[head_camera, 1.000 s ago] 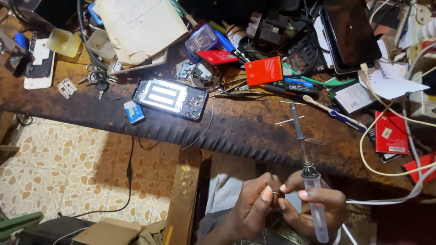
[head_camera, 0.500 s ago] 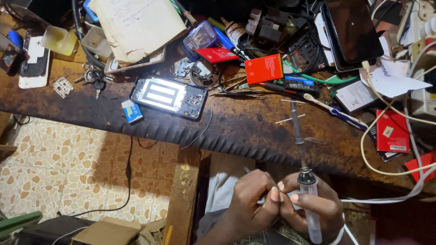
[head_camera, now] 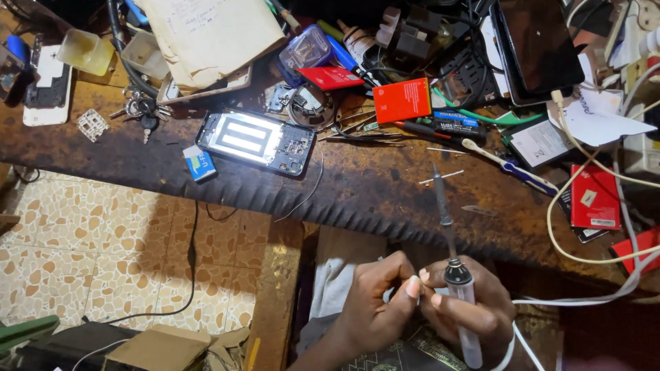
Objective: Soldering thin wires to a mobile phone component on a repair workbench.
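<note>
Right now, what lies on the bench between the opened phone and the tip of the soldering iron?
In the head view, only a thin loose wire crosses the dark bench between the opened phone and the soldering iron.

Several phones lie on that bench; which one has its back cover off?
The dark phone in the middle of the workbench, beside the small blue box: its insides show, while the white phone at far left looks closed.

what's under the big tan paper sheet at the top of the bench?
Under the tan paper sheet, a flat phone-like device sticks out at its lower edge, and a black cable runs beneath its left side. The rest of that device and whatever else lies below is covered.
</note>
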